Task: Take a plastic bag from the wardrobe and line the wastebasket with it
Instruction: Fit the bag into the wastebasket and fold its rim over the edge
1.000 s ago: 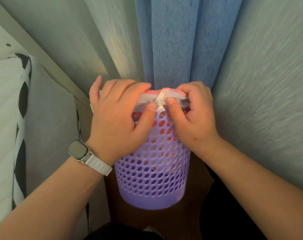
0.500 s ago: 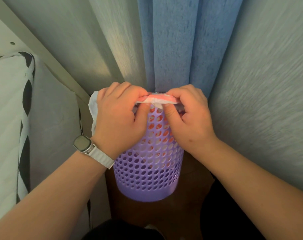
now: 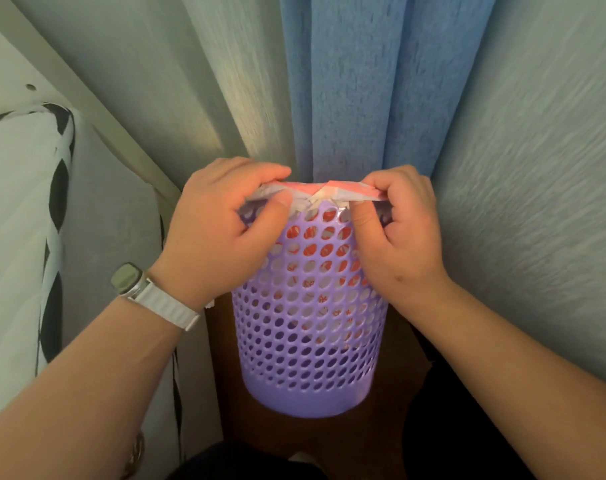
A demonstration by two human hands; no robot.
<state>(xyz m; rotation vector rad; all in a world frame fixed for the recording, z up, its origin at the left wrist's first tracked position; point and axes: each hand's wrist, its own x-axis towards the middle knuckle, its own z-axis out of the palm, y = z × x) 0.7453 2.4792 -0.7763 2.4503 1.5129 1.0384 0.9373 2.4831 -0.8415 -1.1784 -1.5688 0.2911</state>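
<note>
Head view: both hands at the basket's near rim.
Left hand: grip pinching plastic bag edge.
Right hand: same.
Wastebasket: purple, upright on floor, bag inside.

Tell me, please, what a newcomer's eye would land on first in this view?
First comes the purple perforated wastebasket standing on the dark floor in the middle, with a red-and-white plastic bag stretched across its rim and showing through the holes. The left hand and right hand pinch the bag's edge at the rim from either side. Behind hangs a blue curtain, and a white watch sits on the left wrist.
</note>
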